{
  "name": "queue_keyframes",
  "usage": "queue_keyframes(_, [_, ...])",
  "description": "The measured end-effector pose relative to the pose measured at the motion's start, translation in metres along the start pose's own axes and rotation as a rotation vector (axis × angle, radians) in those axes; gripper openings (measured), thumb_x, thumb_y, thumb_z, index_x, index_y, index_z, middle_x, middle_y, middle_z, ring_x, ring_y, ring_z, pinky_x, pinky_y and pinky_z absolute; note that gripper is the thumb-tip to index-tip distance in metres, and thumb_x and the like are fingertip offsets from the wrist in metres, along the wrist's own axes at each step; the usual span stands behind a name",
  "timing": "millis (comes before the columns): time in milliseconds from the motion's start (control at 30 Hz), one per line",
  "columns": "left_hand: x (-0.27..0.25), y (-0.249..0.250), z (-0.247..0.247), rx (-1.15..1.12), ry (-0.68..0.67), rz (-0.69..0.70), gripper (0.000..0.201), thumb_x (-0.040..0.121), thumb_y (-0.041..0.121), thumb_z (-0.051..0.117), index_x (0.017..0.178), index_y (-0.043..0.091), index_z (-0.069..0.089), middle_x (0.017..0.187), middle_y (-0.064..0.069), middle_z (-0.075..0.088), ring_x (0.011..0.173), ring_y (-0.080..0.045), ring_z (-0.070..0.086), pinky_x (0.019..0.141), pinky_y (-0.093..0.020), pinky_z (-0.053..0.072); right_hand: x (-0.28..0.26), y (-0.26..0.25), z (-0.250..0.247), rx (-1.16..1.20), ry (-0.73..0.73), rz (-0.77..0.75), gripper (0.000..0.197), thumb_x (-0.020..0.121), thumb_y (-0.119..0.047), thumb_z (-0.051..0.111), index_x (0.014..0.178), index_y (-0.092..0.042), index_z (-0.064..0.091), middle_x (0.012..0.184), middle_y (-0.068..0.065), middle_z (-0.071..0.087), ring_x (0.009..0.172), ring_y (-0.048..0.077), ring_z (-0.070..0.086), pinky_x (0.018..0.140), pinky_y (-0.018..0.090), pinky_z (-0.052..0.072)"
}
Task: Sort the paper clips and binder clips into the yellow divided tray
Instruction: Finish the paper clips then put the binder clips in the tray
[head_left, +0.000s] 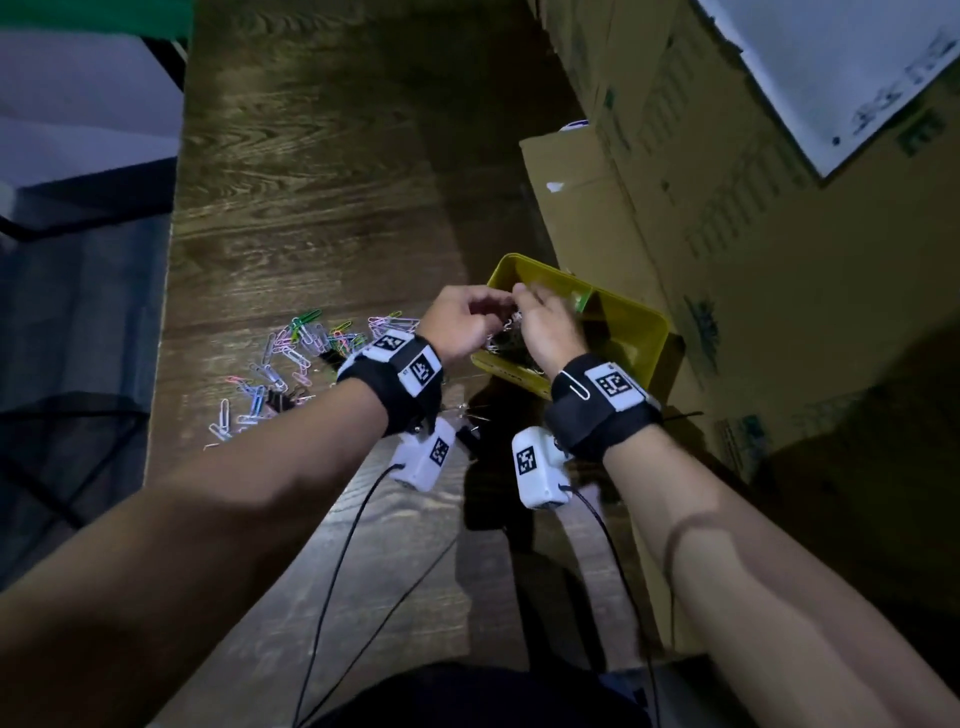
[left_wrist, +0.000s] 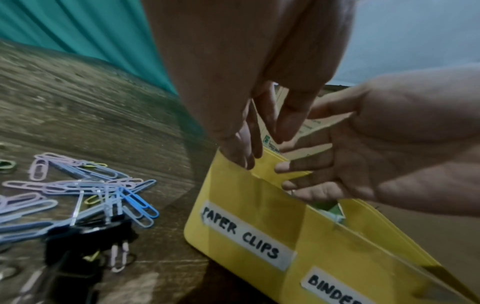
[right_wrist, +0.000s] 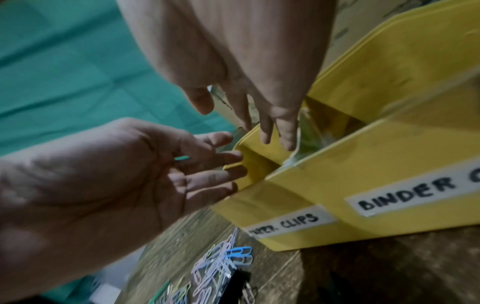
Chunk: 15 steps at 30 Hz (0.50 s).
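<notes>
Hands meet over the tray (head_left: 647, 332): the left hand (head_left: 465, 325) and right hand (head_left: 548, 332) hover with straight, slightly spread fingers above the "PAPER CLIPS" compartment (left_wrist: 262, 170), apparently to drop clips there. Whether anything is pinched, I cannot tell. Most paper clips (head_left: 291, 353) and binder clips (left_wrist: 85, 236) lie on the table (head_left: 311, 182), left of the tray.

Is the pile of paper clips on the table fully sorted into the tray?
No. Many paper clips lie loose on the table, outside the yellow tray.
</notes>
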<state>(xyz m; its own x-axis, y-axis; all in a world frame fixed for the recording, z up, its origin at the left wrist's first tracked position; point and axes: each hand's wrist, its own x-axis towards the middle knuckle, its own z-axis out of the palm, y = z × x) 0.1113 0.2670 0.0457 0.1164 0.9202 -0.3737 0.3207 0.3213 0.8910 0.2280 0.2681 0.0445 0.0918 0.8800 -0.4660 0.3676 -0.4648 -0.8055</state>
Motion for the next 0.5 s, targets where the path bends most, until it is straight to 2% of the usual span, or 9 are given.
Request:
queue_keyframes(100, [-0.025, -0.014, -0.020, 0.011, 0.041, 0.072, 0.029, 0.077, -0.015, 0.050, 0.092, 0.003, 0.067, 0.079, -0.002, 0.065, 0.061, 0.006, 0.056, 0.064, -0.015, 0.046, -0.021, -0.008, 0.016, -0.145, 0.047, -0.168, 0.046, 0.097, -0.034, 0.044, 0.139, -0.015, 0.043, 0.140, 0.012, 0.046, 0.129, 0.026, 0.043, 0.110, 0.031, 0.028])
queue_keyframes(167, [-0.044, -0.033, -0.042, 0.035, 0.046, 0.052, 0.027, 0.080, -0.014, 0.049, 0.088, 0.005, 0.066, 0.067, 0.008, 0.065, 0.053, 0.006, 0.052, 0.056, -0.014, 0.044, -0.039, -0.011, 0.033, -0.239, 0.027, -0.296, 0.042, 0.095, -0.027, 0.049, 0.135, -0.013, 0.048, 0.134, 0.012, 0.047, 0.125, 0.024, 0.045, 0.105, 0.025, 0.027])
queue_keyframes(233, [-0.067, -0.059, -0.073, 0.066, 0.049, -0.012, 0.025, 0.082, -0.008, 0.054, 0.084, 0.014, 0.066, 0.056, 0.014, 0.063, 0.047, 0.004, 0.050, 0.050, -0.013, 0.042, -0.052, -0.009, 0.055, -0.311, -0.067, -0.425, 0.037, 0.089, -0.014, 0.053, 0.126, -0.013, 0.058, 0.124, 0.011, 0.054, 0.120, 0.023, 0.049, 0.102, 0.023, 0.030])
queue_keyframes(300, [-0.089, -0.086, -0.112, 0.202, 0.087, -0.059, 0.025, 0.080, 0.001, 0.060, 0.081, 0.025, 0.067, 0.063, 0.010, 0.065, 0.049, 0.000, 0.051, 0.049, -0.016, 0.041, -0.063, -0.006, 0.077, -0.402, -0.244, -0.523, 0.035, 0.084, -0.005, 0.053, 0.115, -0.015, 0.065, 0.114, 0.008, 0.060, 0.110, 0.021, 0.055, 0.095, 0.019, 0.034])
queue_keyframes(367, [-0.111, -0.109, -0.155, 0.361, 0.176, -0.109, 0.026, 0.079, 0.000, 0.061, 0.087, 0.024, 0.068, 0.074, 0.003, 0.065, 0.055, -0.007, 0.052, 0.052, -0.020, 0.042, -0.072, -0.004, 0.101, -0.495, -0.428, -0.546, 0.034, 0.084, -0.003, 0.051, 0.112, -0.015, 0.066, 0.107, 0.006, 0.061, 0.099, 0.018, 0.056, 0.085, 0.016, 0.036])
queue_keyframes(433, [-0.131, -0.130, -0.195, 0.518, 0.305, -0.141, 0.023, 0.079, 0.008, 0.065, 0.097, 0.022, 0.067, 0.085, -0.002, 0.063, 0.060, -0.013, 0.054, 0.063, -0.026, 0.044, -0.078, -0.002, 0.128, -0.559, -0.550, -0.534, 0.035, 0.085, -0.004, 0.052, 0.116, -0.013, 0.063, 0.103, 0.008, 0.058, 0.091, 0.020, 0.055, 0.080, 0.017, 0.040])
queue_keyframes(500, [-0.144, -0.153, -0.227, 0.661, 0.327, -0.166, 0.035, 0.076, 0.026, 0.074, 0.108, 0.024, 0.062, 0.106, -0.009, 0.057, 0.081, -0.025, 0.059, 0.082, -0.034, 0.048, -0.080, -0.001, 0.157, -0.639, -0.623, -0.526, 0.041, 0.087, -0.006, 0.054, 0.127, -0.012, 0.054, 0.102, 0.008, 0.053, 0.104, 0.025, 0.054, 0.091, 0.019, 0.040])
